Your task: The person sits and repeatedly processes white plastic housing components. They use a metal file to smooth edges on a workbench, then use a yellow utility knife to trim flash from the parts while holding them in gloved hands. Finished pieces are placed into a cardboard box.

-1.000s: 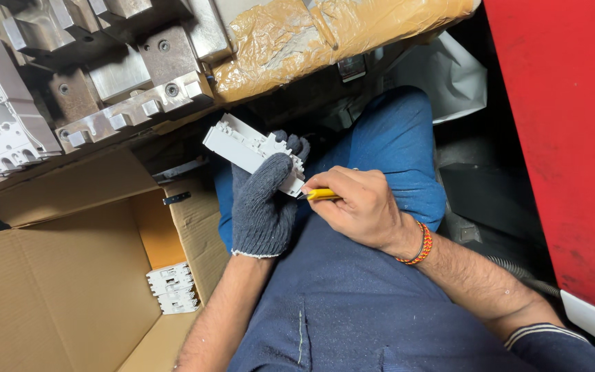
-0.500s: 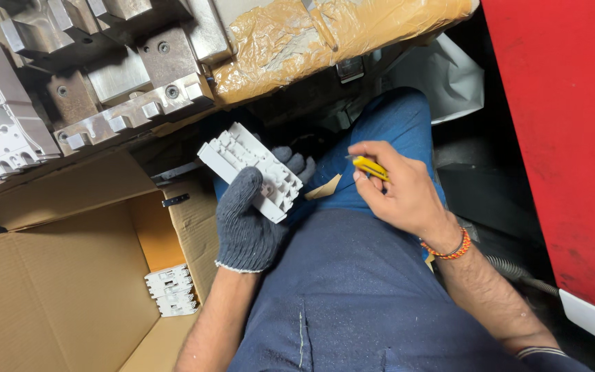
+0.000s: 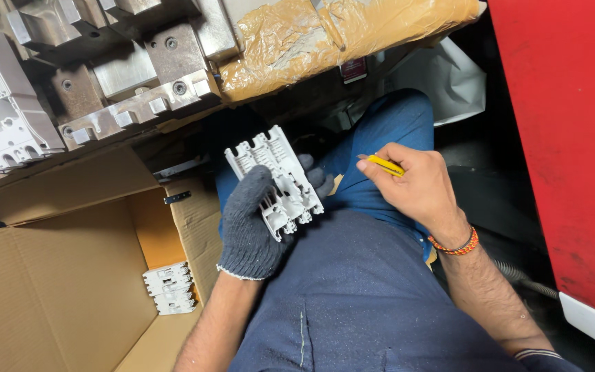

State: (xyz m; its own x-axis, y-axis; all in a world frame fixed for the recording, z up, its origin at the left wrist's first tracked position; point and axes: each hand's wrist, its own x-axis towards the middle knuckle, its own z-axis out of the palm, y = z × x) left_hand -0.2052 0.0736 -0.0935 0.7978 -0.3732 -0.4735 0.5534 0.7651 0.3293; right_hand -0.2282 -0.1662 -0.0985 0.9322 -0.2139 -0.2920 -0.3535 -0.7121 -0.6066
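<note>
My left hand (image 3: 251,224), in a dark grey knit glove, grips a white moulded plastic part (image 3: 275,179) with ribbed slots, its open face turned up towards me above my lap. My right hand (image 3: 414,186) is bare with an orange cord bracelet at the wrist. It holds a small yellow cutter (image 3: 383,164) and sits to the right of the part, apart from it, over my blue trouser leg.
An open cardboard box (image 3: 56,296) stands at the left with white plastic parts (image 3: 169,288) stacked inside. Metal mould blocks (image 3: 132,76) and a tape-wrapped bundle (image 3: 325,34) lie above. A red machine panel (image 3: 566,138) closes the right side.
My left hand has turned the white part so its ribbed face shows. My right hand with the yellow cutter has drawn away from the part to the right.
</note>
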